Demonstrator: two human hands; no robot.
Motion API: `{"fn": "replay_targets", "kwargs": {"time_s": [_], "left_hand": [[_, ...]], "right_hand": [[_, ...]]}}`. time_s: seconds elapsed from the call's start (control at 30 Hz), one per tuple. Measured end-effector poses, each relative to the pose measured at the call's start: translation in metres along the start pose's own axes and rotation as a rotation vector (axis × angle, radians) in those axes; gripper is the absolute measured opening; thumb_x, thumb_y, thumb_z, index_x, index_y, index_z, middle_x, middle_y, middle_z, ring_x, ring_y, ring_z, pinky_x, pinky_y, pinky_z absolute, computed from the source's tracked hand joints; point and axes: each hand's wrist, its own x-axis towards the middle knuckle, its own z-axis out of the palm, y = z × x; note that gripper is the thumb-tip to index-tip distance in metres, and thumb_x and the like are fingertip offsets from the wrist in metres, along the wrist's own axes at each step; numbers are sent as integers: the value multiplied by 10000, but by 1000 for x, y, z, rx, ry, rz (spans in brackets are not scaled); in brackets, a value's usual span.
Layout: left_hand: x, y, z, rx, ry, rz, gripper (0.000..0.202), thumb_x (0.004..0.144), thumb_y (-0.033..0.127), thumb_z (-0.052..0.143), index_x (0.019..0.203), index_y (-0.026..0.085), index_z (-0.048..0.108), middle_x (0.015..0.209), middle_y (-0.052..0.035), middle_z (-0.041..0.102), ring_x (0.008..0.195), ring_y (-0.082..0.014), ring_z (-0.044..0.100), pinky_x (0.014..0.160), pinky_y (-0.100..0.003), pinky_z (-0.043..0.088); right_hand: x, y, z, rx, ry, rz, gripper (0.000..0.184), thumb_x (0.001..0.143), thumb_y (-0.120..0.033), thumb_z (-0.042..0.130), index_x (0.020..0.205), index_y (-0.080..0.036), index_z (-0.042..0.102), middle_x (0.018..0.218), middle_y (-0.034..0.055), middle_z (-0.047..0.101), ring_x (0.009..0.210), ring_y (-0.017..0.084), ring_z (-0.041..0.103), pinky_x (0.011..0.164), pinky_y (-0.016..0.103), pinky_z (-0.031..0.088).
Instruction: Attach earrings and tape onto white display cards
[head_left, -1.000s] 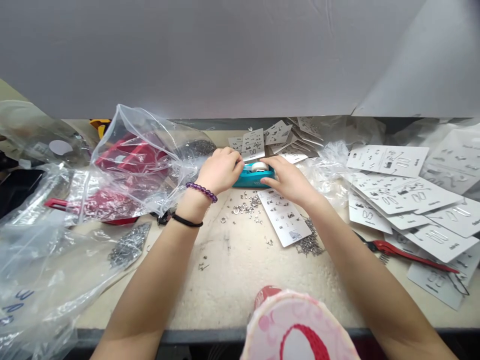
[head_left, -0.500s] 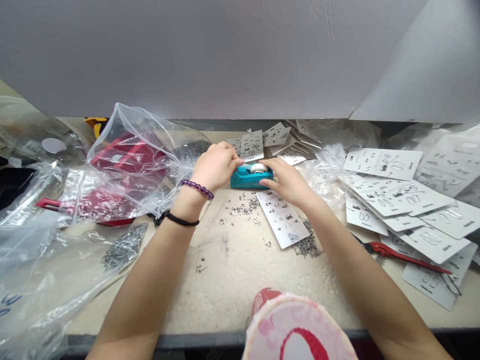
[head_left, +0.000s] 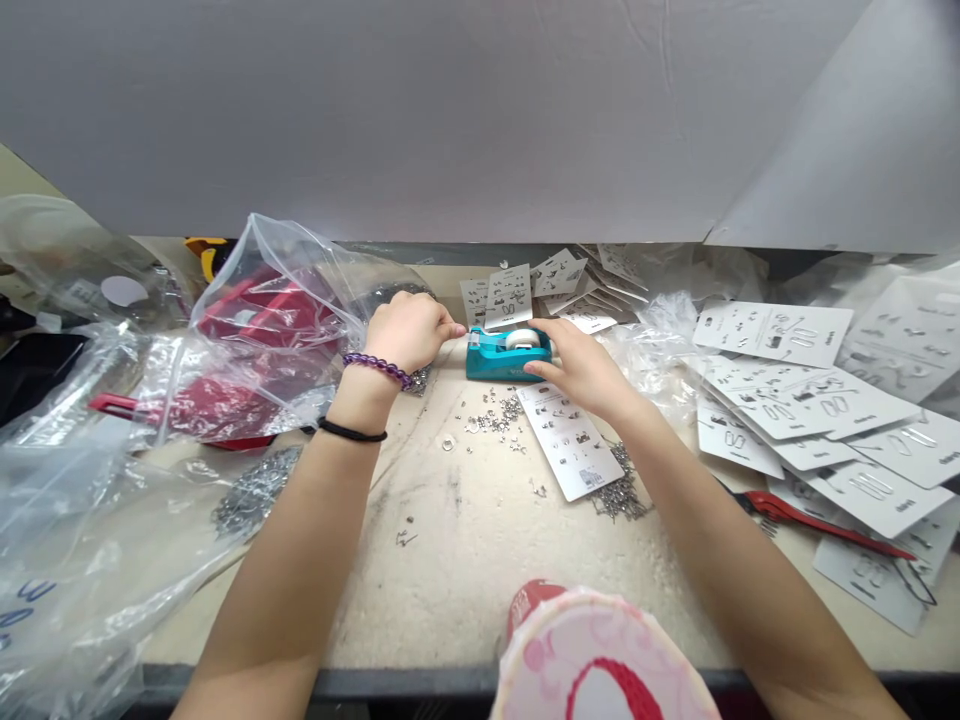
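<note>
A teal tape dispenser (head_left: 504,362) with a white roll of tape (head_left: 522,340) stands at the middle of the table. My right hand (head_left: 574,368) grips its right end, thumb in front and fingers behind. Just off the dispenser's left, cutting end, my left hand (head_left: 411,332) is closed in a pinch at the end of the tape; the clear strip itself hardly shows. A white printed card (head_left: 568,440) lies slantwise in front of the dispenser, beside scattered small metal parts (head_left: 495,415) and a heap of metal pins (head_left: 621,490).
Printed cards (head_left: 795,400) are piled at the right, with red-handled pliers (head_left: 825,525) among them. Clear plastic bags (head_left: 112,560) cover the left, one around a red scoop-like thing (head_left: 270,305). A pink-topped round object (head_left: 600,660) stands at the front edge.
My left hand has moved left, away from the dispenser's top, still pinched. My right hand stays on the dispenser. The whole view has shifted slightly.
</note>
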Motion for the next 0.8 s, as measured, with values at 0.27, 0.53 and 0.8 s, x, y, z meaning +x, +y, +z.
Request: {"fn": "replay_targets", "kwargs": {"time_s": [0.27,0.53,0.8], "left_hand": [[0,2,4,-22,-38,-38,298,771,419,471,664,224,670,820,-92,667,885,-302,524,732,-404,412],[0,2,4,-43,10,-40,276,780,379,457,719,228,679,845,-92,670,878,-296,537,725,-404,414],[0,3,5,-62,27,-67,277,790,378,452,765,225,683,882,-100,668,860,-295,569,681,-391,428]], "right_hand": [[0,0,1,12,14,-9,422,778,-284,571,1179,-228,453,1137,67,524,992,241,512,806,400,462],[0,-3,0,4,7,14,440,783,-290,565,1197,-210,440,1144,79,518,1000,249,510,811,408,461],[-1,-6,-1,6,4,27,435,778,-267,570,1190,-214,443,1155,83,514,1001,257,517,832,412,445]]}}
